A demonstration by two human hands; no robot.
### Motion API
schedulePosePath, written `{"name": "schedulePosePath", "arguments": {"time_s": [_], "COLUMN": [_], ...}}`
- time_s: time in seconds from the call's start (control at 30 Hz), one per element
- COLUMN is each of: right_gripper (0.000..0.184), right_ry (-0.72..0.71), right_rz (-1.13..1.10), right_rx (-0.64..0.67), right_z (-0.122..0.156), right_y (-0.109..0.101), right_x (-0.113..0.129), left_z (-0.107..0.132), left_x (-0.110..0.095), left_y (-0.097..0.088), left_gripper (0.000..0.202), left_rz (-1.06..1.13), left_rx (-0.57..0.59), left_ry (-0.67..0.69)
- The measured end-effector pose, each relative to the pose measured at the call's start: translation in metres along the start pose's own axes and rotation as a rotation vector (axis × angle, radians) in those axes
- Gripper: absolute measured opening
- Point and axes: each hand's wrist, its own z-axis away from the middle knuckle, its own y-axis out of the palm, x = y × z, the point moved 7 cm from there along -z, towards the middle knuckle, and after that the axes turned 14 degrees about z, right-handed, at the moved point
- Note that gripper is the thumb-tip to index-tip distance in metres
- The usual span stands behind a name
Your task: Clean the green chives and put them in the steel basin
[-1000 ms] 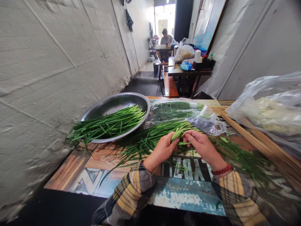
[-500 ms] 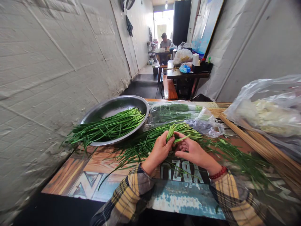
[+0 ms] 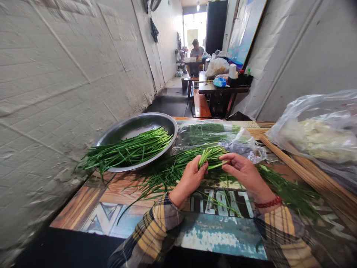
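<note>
My left hand (image 3: 192,176) is closed around a small bunch of garlic chives (image 3: 204,156), their pale stalk ends pointing up and right. To its right, my right hand (image 3: 245,173) has thumb and fingers pinched at the tip of one chive stalk sticking out of that bunch. Beneath and behind both hands lies a larger pile of garlic chives (image 3: 178,165) on the table. A steel basin (image 3: 136,121) at the left holds more chives, with their leaf ends hanging over its rim.
Behind the pile lies a clear plastic bag (image 3: 206,128) of greens. Loose green scraps (image 3: 290,190) are scattered at the right, near long wooden sticks (image 3: 298,163) and a bag of pale food (image 3: 323,134). Another person (image 3: 196,50) sits at a far table.
My right hand has moved right, away from my left hand. A few thin green strands now lie on the table lettering below it. My left hand stays nearly in place with its bunch.
</note>
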Motion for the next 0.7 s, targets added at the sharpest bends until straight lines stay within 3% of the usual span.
{"name": "schedulePosePath", "arguments": {"time_s": [0.17,0.33,0.53,0.6,0.7], "right_gripper": [0.027,0.026,0.034,0.039,0.04], "right_ry": [-0.008,-0.12,-0.229,-0.179,-0.013], "right_rz": [0.183,0.355,0.434,0.412,0.298], "right_rx": [-0.116,-0.198,-0.213,-0.225,-0.269], "right_z": [0.0,0.002,0.005,0.004,0.001], "right_y": [-0.001,0.003,0.01,0.005,-0.01], "right_x": [-0.001,0.013,0.026,0.019,-0.004], "left_z": [0.001,0.004,0.005,0.004,0.001], "left_x": [0.002,-0.004,-0.008,-0.01,-0.012], "left_y": [0.006,0.011,0.018,0.015,-0.001], "left_gripper": [0.024,0.025,0.018,0.021,0.025], "left_rz": [-0.051,-0.119,-0.187,-0.182,-0.116], "left_rx": [0.082,0.122,0.183,0.16,0.012], "left_ry": [0.016,0.063,0.111,0.106,0.1]}}
